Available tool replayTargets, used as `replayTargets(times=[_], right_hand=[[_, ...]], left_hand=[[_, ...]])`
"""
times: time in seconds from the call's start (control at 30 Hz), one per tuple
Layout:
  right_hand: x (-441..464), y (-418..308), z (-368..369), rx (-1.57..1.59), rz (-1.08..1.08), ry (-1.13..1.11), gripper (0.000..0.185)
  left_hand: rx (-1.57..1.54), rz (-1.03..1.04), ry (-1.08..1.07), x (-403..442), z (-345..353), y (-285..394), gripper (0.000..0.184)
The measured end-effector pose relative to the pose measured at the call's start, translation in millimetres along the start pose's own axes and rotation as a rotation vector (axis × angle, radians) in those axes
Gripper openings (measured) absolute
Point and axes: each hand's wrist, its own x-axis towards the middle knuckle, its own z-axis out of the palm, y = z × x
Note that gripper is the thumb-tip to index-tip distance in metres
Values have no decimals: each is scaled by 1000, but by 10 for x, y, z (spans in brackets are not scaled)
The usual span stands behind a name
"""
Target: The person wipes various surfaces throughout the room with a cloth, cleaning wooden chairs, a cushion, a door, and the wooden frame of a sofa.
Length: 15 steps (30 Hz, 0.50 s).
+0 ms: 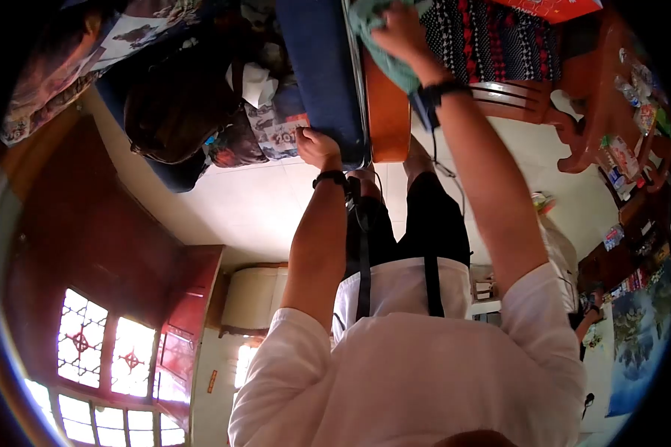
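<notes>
Green cloth [384, 59] lies (apparently) beneath the right fingers [388, 39].

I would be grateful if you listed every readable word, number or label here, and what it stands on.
"20", apparently, on the patterned fabric; further characters unclear.
Red box: pale lettering, too blurred to read.
Orange wall strip: any marks too small.
Packets at right: print too small.

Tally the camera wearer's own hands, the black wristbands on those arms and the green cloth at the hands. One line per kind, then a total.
Hands: 2 (left hand, right hand)
Black wristbands: 2 (left wristband, right wristband)
Green cloth: 1, at the right hand
Total: 5
</notes>
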Motion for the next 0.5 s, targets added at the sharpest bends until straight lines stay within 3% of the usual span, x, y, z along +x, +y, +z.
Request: replayTargets(times=[0.07, 0.1, 0.13, 0.2, 0.27, 0.3, 0.33, 0.4, 0.5], right_hand=[[274, 23, -130, 119, -105, 156, 30], [253, -4, -231, -26, -198, 310, 34], [158, -123, -528, -30, -159, 180, 37], [-75, -96, -579, -63, -196, 285, 40], [-299, 108, -281, 97, -285, 325, 42], [-509, 119, -262, 104, -275, 179, 45], [-663, 233, 11, 144, -344, 349, 46], [-1105, 152, 25, 80, -284, 145, 54], [-1804, 82, 8, 108, -289, 59, 50]], left_hand=[[27, 19, -10, 3, 10, -61, 39], [-23, 65, 45, 6, 21, -34, 41], [-77, 113, 97, -19, 20, -28, 44], [-79, 108, 108, -21, 49, -35, 47], [-29, 89, 83, 8, 52, -97, 47], [-18, 59, 66, 9, 35, -71, 47], [-18, 65, 65, 13, 33, -64, 47], [27, 36, 50, 13, 32, -92, 46], [34, 27, 75, 17, 47, -88, 47]])
